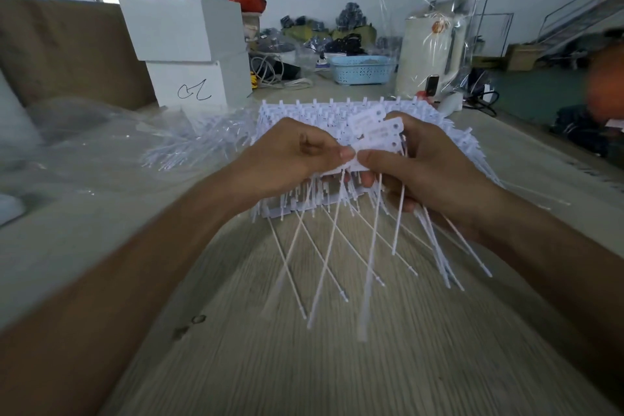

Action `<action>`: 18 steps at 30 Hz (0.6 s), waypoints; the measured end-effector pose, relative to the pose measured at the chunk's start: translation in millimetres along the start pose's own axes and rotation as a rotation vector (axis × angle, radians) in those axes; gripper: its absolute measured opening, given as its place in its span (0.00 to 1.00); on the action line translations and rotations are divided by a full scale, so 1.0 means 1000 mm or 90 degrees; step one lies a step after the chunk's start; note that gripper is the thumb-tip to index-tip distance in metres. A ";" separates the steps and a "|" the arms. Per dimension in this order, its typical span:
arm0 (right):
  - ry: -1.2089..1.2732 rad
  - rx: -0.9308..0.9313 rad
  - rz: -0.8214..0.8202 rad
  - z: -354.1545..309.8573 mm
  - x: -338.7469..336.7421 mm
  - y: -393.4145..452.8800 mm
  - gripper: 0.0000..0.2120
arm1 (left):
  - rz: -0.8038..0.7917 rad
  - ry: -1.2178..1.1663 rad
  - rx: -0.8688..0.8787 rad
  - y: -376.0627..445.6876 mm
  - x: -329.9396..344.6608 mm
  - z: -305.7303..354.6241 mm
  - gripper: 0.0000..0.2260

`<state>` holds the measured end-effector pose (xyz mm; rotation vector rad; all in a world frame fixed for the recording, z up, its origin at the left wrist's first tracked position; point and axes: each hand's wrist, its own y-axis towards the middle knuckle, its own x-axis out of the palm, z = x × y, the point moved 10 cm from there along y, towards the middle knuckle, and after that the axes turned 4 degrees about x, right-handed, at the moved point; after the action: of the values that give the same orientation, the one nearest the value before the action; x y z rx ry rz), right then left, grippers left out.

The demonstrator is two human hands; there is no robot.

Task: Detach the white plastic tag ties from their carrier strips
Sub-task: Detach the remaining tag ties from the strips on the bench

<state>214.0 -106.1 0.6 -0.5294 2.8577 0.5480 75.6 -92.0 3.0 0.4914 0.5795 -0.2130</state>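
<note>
**Both thumbs on one tie, stack of strips right behind**

Both hands up over the table [236,365], meeting mid-frame. L hand [297,159] is curled shut, thumb tip pressed onto the flat white head of a tie [351,164]. R hand [422,162] is closed too, thumb tip just beside the L one on the same piece, and it's also gripping a fanned bunch of ties [374,127], heads sticking up past the fingers, tails hanging down and toward the camera. Can't tell if the pinched tie is free of its strip yet; the join is hidden under the thumbs.

Key relation: the stack of strips [337,111] sits directly beyond the hands, touching or near the knuckles, w/ its rows running L–R across the table. The ties' long axes run the other way, from the stack out toward the person, so the tails cross each other below the hands. Both hands are about equally near; L looks like the one doing the snapping, R the collecting, prob.

Off to the L lies a loose heap of thin white tails [189,145] on clear plastic sheet [74,145]. White boxes [189,54] stand behind that, well apart from the work.

Judgement: next pull wants to go along the tie's length or a twist at the head, away from the stack. Plenty of rows left, so early-to-mid job. Risk: tangled tails dragging neighbours along.
</note>
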 end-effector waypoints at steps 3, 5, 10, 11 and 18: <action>0.022 -0.007 0.030 -0.003 -0.006 -0.001 0.11 | -0.042 -0.047 -0.032 -0.003 0.010 -0.003 0.16; 0.008 -0.017 0.016 -0.005 -0.002 -0.002 0.12 | -0.025 -0.086 -0.053 -0.003 0.008 -0.006 0.17; -0.195 -0.204 0.003 -0.040 0.010 -0.013 0.12 | 0.004 -0.222 -0.122 -0.003 0.011 -0.010 0.16; -0.310 -0.256 0.024 -0.048 0.011 -0.016 0.12 | -0.012 -0.256 -0.139 -0.004 0.015 -0.011 0.17; -0.627 -0.446 0.035 -0.061 0.027 -0.029 0.05 | -0.128 -0.328 -0.229 -0.011 0.036 -0.017 0.10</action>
<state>193.1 -163.6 40.3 -0.1642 1.7069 1.3631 93.9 -95.1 -34.3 0.0182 0.1516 -0.4024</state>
